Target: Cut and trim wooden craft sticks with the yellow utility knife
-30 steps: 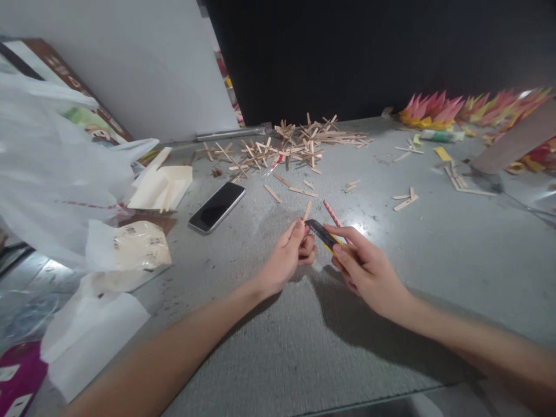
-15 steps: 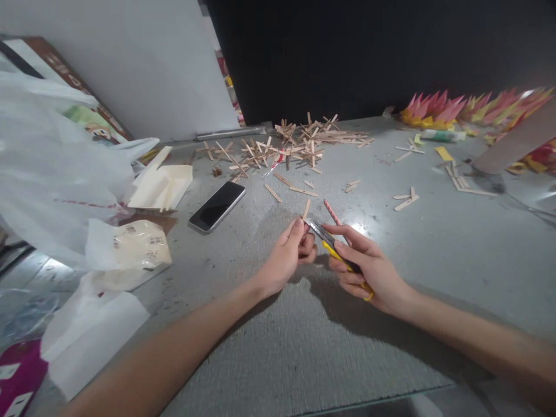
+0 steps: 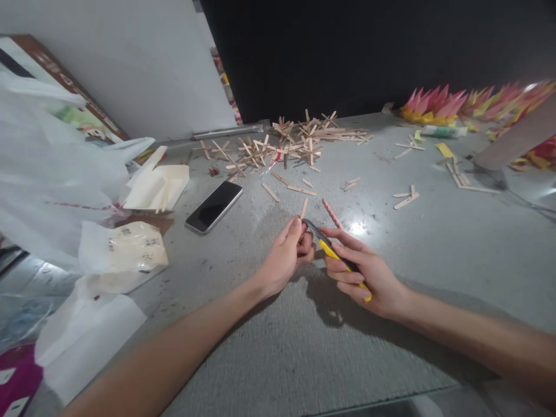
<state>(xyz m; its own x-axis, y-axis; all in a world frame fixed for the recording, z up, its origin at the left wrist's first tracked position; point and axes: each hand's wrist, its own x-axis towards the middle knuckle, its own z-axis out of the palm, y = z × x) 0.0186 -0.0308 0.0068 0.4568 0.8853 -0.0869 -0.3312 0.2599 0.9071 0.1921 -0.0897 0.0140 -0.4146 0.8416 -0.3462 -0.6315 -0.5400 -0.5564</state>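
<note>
My left hand pinches a short wooden craft stick between thumb and fingers, its free end pointing away from me over the grey table. My right hand is wrapped around a yellow and black utility knife. The knife's tip rests against the stick right beside my left fingertips. A red striped pencil lies on the table just beyond both hands.
A heap of glued wooden stick crosses lies at the back, with loose sticks scattered right. A black phone, folded cream paper, plastic bags and white sheets fill the left. Pink and yellow paper flowers line the far right.
My right hand has shifted its grip down the knife, exposing more of the yellow handle, and the blade tip has come closer to the stick. The left hand has barely moved.
</note>
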